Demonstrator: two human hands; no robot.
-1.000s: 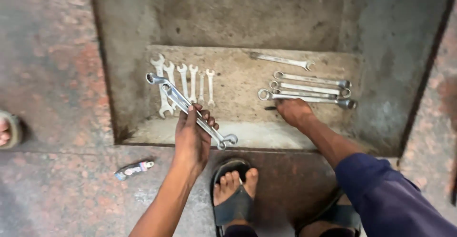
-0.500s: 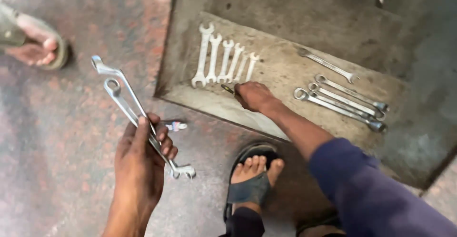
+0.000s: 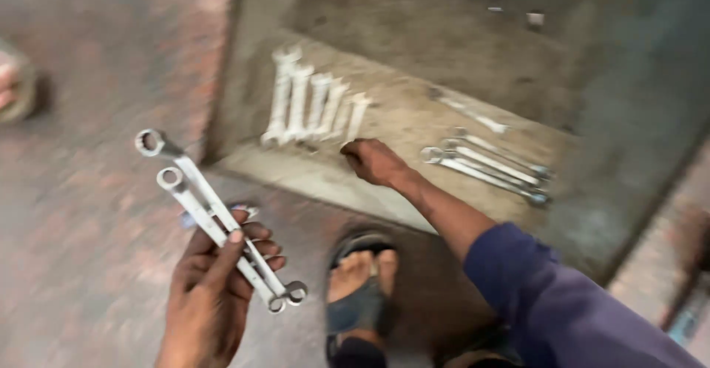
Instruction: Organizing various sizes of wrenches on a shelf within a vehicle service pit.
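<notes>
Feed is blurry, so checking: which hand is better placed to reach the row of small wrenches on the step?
Right. The right hand is free and rests on the step beside the small wrenches. The left hand is over the floor, gripping two long wrenches.

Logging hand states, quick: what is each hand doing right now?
Left hand: closed on two long ring spanners.
Right hand: fingers curled, resting by the row of spanners; whether it holds anything cannot be told.
</notes>
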